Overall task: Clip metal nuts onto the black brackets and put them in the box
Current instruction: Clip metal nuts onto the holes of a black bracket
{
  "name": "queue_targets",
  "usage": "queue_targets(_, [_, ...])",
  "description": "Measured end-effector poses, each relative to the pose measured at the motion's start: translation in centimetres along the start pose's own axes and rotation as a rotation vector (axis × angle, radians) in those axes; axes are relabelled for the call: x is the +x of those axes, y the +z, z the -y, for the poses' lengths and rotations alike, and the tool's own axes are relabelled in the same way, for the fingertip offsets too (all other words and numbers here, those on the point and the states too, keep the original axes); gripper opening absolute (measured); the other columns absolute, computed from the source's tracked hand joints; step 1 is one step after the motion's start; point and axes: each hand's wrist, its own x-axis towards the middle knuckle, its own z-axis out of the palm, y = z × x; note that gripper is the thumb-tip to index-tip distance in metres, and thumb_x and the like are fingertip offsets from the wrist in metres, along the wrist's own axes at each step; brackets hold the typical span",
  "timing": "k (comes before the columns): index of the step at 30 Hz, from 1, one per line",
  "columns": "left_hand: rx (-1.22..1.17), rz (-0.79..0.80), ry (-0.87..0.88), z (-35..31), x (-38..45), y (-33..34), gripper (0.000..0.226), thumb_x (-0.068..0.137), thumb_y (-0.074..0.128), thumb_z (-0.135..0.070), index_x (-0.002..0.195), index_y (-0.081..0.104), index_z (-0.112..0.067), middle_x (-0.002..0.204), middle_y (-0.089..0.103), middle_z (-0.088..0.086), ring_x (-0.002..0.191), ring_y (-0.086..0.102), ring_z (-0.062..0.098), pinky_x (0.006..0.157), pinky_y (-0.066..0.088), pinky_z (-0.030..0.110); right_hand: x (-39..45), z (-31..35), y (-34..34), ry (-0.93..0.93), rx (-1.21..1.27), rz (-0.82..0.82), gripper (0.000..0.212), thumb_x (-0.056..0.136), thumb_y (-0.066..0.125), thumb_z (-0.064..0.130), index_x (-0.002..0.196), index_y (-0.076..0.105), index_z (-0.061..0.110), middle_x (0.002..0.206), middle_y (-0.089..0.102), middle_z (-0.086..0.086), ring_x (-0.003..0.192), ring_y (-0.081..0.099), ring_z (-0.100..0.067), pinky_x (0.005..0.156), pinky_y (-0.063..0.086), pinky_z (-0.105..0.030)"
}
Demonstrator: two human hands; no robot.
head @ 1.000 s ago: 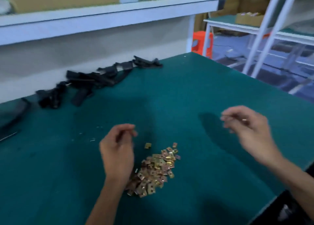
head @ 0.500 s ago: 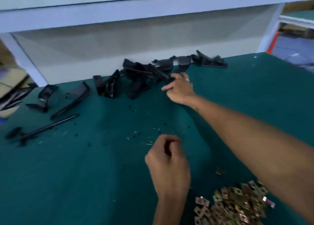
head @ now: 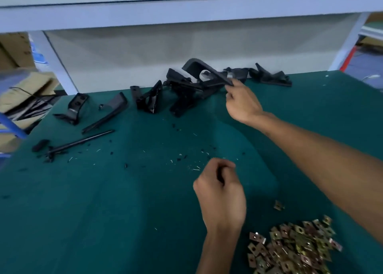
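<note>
Green felt-covered worktable (head: 87, 211) fills most of the view, its far edge meeting a pale back panel under a white shelf (head: 186, 8); its left edge drops off toward cardboard boxes (head: 22, 87), only partly in frame and blurred. The broad middle and left of the cloth lie open, strewn only with tiny black and white scraps.

Along the far edge sits a loose row of black plastic brackets (head: 182, 95), tangled so that single pieces are hard to separate. The right hand (head: 242, 103) reaches across to this row, fingers pinched on the near end of one long black angled bracket (head: 205, 71). That piece is raised above the row, its long axis slanting from the fingertips up and away to the left, bent corner highest. Whether it still touches the pieces beneath cannot be told.

A thin black rod (head: 80, 143) lies on the left, pointing right and slightly away.

The left hand (head: 219, 193) hovers over the centre, curled nearly closed with fingertips together; whatever it may hold is hidden.

The heap of small brass-coloured square metal nuts (head: 294, 249) rests at the near right, cut off by the bottom edge, with one stray nut (head: 278, 205) just beyond it. The box is not identifiable.
</note>
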Motion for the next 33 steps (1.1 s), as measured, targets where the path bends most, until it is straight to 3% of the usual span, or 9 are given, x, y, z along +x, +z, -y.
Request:
queue_targets(2, [-0.034,-0.044,0.043,-0.2,0.1,-0.2,0.029,0.091,0.053,-0.001,0.078,0.066,-0.023,0.056,0.057,-0.008,0.047,0.046,0.007,0.046,0.035,0.019,-3.7,0.5,-1.9,0.088,0.456,0.027,0.036,0.105,0.041,0.002,0.134,0.062,0.001,0.149,0.050,-0.001,0.094,0.062,-0.010,0.074,0.049,-0.014])
queue_targets(5, [-0.135,-0.054,0.055,-0.6,0.1,-0.4,0.006,0.097,0.061,-0.019,0.097,0.067,-0.019,0.083,0.067,-0.010,0.074,0.061,0.006,0.069,0.047,0.021,-11.0,1.6,-5.0,0.171,0.994,0.169,0.032,0.104,0.046,0.001,0.128,0.067,0.000,0.140,0.064,-0.004,0.116,0.069,-0.021,0.093,0.058,-0.028])
queue_targets(10, [-0.242,0.154,0.052,-1.0,-0.1,-1.0,0.053,0.086,0.062,-0.058,0.123,0.063,-0.020,0.115,0.071,-0.015,0.109,0.066,0.002,0.088,0.051,0.020,-22.3,3.3,-7.8,0.255,1.133,0.445,0.028,0.100,0.054,0.010,0.117,0.075,0.004,0.120,0.074,-0.014,0.105,0.073,-0.031,0.090,0.060,-0.037])
queue_targets(13, [-0.324,0.213,0.011,-0.8,0.0,-1.5,0.037,0.092,0.068,-0.042,0.119,0.065,-0.016,0.111,0.076,0.001,0.104,0.072,0.023,0.090,0.056,0.040,-26.0,4.2,-9.2,0.335,1.070,0.671,0.031,0.100,0.059,0.012,0.129,0.068,0.008,0.123,0.074,-0.009,0.110,0.072,-0.030,0.096,0.057,-0.041])
queue_targets(16, [-0.482,0.167,-0.080,-0.6,-0.5,-1.7,0.023,0.105,0.054,-0.019,0.120,0.062,-0.003,0.096,0.077,0.010,0.088,0.074,0.024,0.077,0.058,0.033,-29.4,4.5,-11.2,0.263,0.794,0.705,0.026,0.102,0.063,0.025,0.126,0.072,0.025,0.119,0.076,0.006,0.109,0.073,-0.014,0.101,0.055,-0.035])
queue_targets(19, [-0.551,0.146,-0.156,-1.0,-0.6,-2.3,0.028,0.109,0.043,-0.021,0.113,0.065,-0.004,0.084,0.074,0.008,0.075,0.071,0.021,0.064,0.056,0.028,-33.4,4.5,-11.7,0.143,0.637,0.512,0.023,0.091,0.066,0.039,0.111,0.077,0.041,0.100,0.078,0.013,0.095,0.074,-0.005,0.089,0.057,-0.025])
queue_targets(25, [-0.421,0.262,-0.292,-2.1,-0.8,-4.2,0.040,0.106,0.051,-0.037,0.092,0.067,-0.004,0.073,0.064,0.005,0.053,0.051,0.016,0.048,0.042,0.027,-32.0,-0.1,-9.7,0.168,0.461,-0.141,0.026,0.093,0.071,0.007,0.092,0.080,0.030,0.086,0.076,0.012,0.081,0.068,-0.005,0.080,0.053,-0.022])
queue_targets(28, [-0.030,0.324,-0.205,-2.4,-1.3,-4.9,0.061,0.099,0.053,-0.054,0.066,0.064,-0.004,0.060,0.065,0.012,0.046,0.057,0.022,0.045,0.047,0.028,-28.8,-1.9,-8.7,0.090,0.310,0.015,0.023,0.094,0.072,0.014,0.113,0.077,0.025,0.101,0.069,0.018,0.097,0.061,0.003,0.084,0.044,-0.010])
queue_targets(33, [0.158,0.278,-0.007,-2.6,-0.9,-5.2,0.021,0.100,0.060,-0.042,0.104,0.068,-0.023,0.061,0.068,0.008,0.044,0.062,0.025,0.040,0.049,0.030,-25.7,-2.1,-7.2,0.019,0.099,0.267,0.016,0.089,0.079,0.019,0.104,0.077,0.025,0.092,0.062,0.014,0.087,0.059,-0.006,0.072,0.041,-0.015])
